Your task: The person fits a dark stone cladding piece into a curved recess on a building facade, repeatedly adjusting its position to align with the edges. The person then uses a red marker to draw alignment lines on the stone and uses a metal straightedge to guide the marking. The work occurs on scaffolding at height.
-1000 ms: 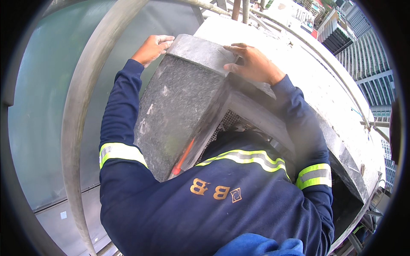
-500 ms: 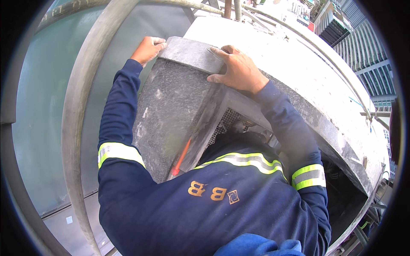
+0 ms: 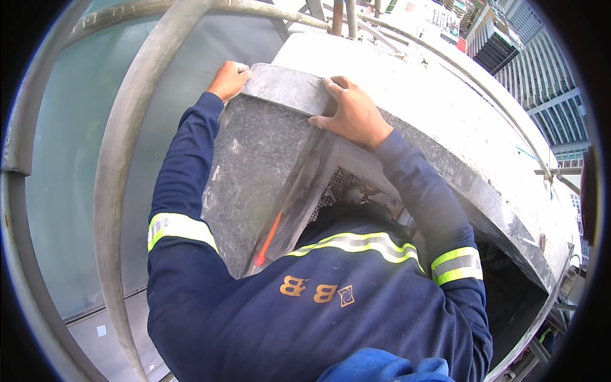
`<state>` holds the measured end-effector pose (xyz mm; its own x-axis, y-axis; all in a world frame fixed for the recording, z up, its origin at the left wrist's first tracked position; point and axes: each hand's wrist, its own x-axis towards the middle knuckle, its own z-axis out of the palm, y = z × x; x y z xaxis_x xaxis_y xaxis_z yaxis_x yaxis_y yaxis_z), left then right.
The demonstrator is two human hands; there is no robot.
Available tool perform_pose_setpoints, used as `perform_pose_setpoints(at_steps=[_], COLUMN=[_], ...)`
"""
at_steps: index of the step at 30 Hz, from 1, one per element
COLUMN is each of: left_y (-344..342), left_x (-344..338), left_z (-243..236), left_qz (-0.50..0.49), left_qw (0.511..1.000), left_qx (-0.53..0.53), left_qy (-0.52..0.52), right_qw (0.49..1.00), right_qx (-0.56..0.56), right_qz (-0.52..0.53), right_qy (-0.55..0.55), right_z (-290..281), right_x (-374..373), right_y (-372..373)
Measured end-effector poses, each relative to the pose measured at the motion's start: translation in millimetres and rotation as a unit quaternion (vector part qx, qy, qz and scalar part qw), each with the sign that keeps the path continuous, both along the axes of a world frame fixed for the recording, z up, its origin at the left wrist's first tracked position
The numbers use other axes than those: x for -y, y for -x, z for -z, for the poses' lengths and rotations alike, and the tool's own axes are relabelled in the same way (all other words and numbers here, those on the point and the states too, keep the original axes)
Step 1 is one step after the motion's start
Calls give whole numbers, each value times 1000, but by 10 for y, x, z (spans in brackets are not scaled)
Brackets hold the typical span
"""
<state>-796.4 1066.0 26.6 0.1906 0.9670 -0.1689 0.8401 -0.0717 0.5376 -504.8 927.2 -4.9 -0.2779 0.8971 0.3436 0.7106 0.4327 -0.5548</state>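
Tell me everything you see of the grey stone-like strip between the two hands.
The grey stone-like strip is short, broad and lightly mottled. It lies crosswise along the top edge of the darker grey panel, before the bright white ledge. The left hand touches its left end; the right hand covers its right end. Its underside is hidden.

On the left, a smooth grey-green panel (image 3: 63, 191) stands behind a thick curved grey pole (image 3: 113, 165). A small white square label (image 3: 101, 330) sits on the paler panel below. A weathered tan pole (image 3: 130, 13) crosses the top, near a short brown upright pole (image 3: 337, 18). At upper right, beyond the site, rises a tall building with pale and dark stripes (image 3: 541, 83).
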Motion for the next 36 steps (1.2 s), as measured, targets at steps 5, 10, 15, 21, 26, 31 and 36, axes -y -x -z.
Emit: perform_pose_setpoints(at_steps=[5, 10, 15, 21, 26, 31, 36], left_y=[184, 223, 158, 186, 238, 208, 228], left_x=[-31, -239, -446, -375, -434, -389, -425], left_z=[-131, 24, 301, 402, 488, 458, 473], left_qz=[-3, 18, 31, -26, -40, -40, -38], left_qw=[996, 990, 954, 924, 903, 904, 901], left_qx=[53, 110, 242, 343, 392, 393, 391], left_qy=[78, 84, 171, 165, 170, 162, 184], right_qw=[1000, 999, 998, 999, 999, 1000, 1000], right_qx=[-2, 1, 9, 7, 11, 8, -1], right_qz=[9, 11, 18, 13, 21, 21, 17], right_qy=[14, 45, 53, 41, 25, 17, 26], right_z=[-9, -72, -76, -62, -33, 0, -32], right_x=[32, 45, 50, 45, 43, 34, 30], right_y=[15, 4, 20, 6, 18, 16, 25])
